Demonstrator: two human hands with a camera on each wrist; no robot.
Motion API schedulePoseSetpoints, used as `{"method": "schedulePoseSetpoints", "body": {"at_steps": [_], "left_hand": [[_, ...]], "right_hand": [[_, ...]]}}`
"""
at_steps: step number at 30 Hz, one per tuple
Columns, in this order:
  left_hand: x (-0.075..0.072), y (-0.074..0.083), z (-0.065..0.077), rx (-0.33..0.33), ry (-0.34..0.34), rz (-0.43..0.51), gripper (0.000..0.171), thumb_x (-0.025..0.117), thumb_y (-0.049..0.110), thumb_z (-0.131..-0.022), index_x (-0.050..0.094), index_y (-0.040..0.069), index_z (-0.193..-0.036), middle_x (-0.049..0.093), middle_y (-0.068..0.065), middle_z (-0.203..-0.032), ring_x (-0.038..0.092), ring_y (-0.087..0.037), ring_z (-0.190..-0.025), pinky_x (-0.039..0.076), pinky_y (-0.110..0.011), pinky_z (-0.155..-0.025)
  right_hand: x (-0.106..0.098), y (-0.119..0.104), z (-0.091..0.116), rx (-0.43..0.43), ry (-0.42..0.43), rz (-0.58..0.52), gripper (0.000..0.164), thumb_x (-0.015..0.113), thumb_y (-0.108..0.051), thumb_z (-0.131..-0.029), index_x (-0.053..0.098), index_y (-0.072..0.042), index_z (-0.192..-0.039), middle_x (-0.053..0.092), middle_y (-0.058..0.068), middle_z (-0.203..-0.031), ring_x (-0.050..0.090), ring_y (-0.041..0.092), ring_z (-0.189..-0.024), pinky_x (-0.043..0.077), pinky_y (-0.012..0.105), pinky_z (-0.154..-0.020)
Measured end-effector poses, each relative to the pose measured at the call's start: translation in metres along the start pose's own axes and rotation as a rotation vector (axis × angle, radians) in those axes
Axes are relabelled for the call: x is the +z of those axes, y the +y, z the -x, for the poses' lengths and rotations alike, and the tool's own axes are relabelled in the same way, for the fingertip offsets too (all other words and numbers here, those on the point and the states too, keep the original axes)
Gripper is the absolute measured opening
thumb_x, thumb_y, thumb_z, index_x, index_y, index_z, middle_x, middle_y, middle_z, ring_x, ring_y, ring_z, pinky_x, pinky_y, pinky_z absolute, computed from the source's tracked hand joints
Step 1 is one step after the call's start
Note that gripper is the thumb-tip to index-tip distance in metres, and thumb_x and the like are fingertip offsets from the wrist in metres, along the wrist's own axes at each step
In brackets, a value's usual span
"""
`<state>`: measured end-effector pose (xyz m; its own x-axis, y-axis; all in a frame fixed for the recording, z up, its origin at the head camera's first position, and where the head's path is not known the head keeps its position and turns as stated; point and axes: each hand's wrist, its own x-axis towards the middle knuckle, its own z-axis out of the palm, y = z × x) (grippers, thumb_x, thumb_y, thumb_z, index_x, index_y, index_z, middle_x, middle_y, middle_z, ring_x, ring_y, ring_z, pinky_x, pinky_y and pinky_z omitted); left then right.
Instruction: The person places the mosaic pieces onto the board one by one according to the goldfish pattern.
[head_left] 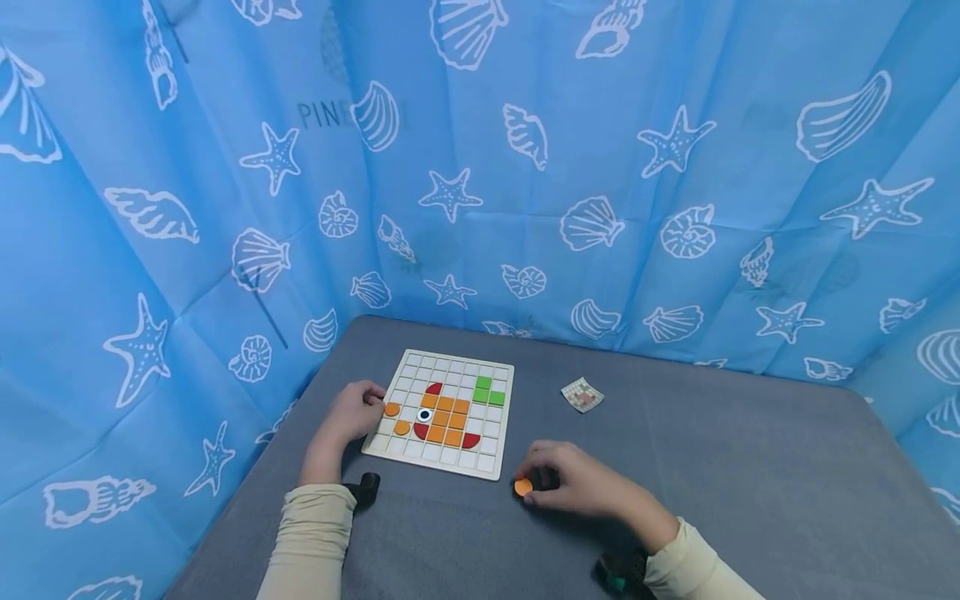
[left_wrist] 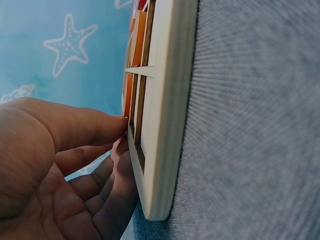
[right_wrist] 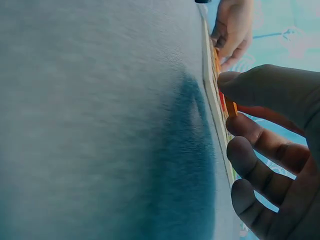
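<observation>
A white grid board (head_left: 456, 471) lies on the table, bearing orange, red and green tiles and a round eye piece (head_left: 424, 415). My left hand (head_left: 360, 411) is at its left edge, thumb and curled fingers gripping the rim. In the left wrist view, the thumb tip (left_wrist: 117, 129) lies right at that rim, below an orange piece. Two orange discs, an upper one (head_left: 392, 409) and a lower one (head_left: 402, 427), sit near this hand. Right of the board's near corner, my right hand (head_left: 573, 479) pinches another orange disc (head_left: 523, 487) between thumb and finger.
A small card (head_left: 582, 395) with a grid picture lies right of the board. The grey cloth-covered table (head_left: 720, 467) reaches back to a blue shell-print curtain (head_left: 480, 225). Each wrist wears a black device, seen at the left wrist (head_left: 366, 490) and the right (head_left: 626, 575).
</observation>
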<state>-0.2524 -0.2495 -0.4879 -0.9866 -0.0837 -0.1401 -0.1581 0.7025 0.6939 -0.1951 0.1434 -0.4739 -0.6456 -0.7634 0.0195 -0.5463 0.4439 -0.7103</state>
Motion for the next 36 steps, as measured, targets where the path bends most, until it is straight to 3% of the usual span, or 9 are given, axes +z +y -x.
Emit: {"method": "schedulePoseSetpoints", "body": {"at_steps": [10, 18, 29, 36], "left_hand": [[0.005, -0.005, 0.000, -0.020, -0.002, 0.005, 0.028, 0.058, 0.013, -0.102, 0.068, 0.001, -0.126, 0.066, -0.015, -0.109, 0.062, -0.027, -0.094, 0.053, -0.042, -0.081], [0.007, -0.008, 0.000, -0.017, 0.009, 0.005, 0.028, 0.058, 0.012, -0.101, 0.068, 0.000, -0.125, 0.067, -0.015, -0.109, 0.062, -0.027, -0.094, 0.053, -0.043, -0.082], [0.006, -0.008, 0.000, -0.008, 0.012, 0.008, 0.029, 0.058, 0.013, -0.102, 0.068, 0.000, -0.126, 0.067, -0.015, -0.108, 0.062, -0.027, -0.093, 0.053, -0.041, -0.080], [0.004, -0.004, -0.004, 0.005, 0.020, -0.002, 0.029, 0.058, 0.011, -0.102, 0.068, 0.000, -0.127, 0.067, -0.016, -0.110, 0.062, -0.028, -0.095, 0.053, -0.045, -0.083]], "right_hand": [[-0.006, -0.004, -0.023, -0.011, 0.072, 0.017, 0.021, 0.078, -0.018, -0.097, 0.079, -0.010, -0.116, 0.069, -0.004, -0.105, 0.062, 0.015, -0.081, 0.053, 0.025, -0.069], [-0.005, -0.015, -0.052, -0.056, 0.141, 0.038, 0.023, 0.077, -0.017, -0.097, 0.078, -0.010, -0.119, 0.072, -0.001, -0.108, 0.064, 0.018, -0.083, 0.055, 0.028, -0.071], [0.005, -0.023, -0.116, -0.054, 0.176, 0.097, 0.024, 0.078, -0.021, -0.097, 0.078, -0.010, -0.119, 0.074, 0.002, -0.111, 0.065, 0.016, -0.086, 0.052, 0.024, -0.072], [0.012, -0.026, -0.163, 0.007, 0.204, 0.022, 0.027, 0.077, -0.022, -0.098, 0.078, -0.010, -0.122, 0.073, 0.004, -0.111, 0.066, 0.015, -0.082, 0.054, 0.027, -0.070]]}}
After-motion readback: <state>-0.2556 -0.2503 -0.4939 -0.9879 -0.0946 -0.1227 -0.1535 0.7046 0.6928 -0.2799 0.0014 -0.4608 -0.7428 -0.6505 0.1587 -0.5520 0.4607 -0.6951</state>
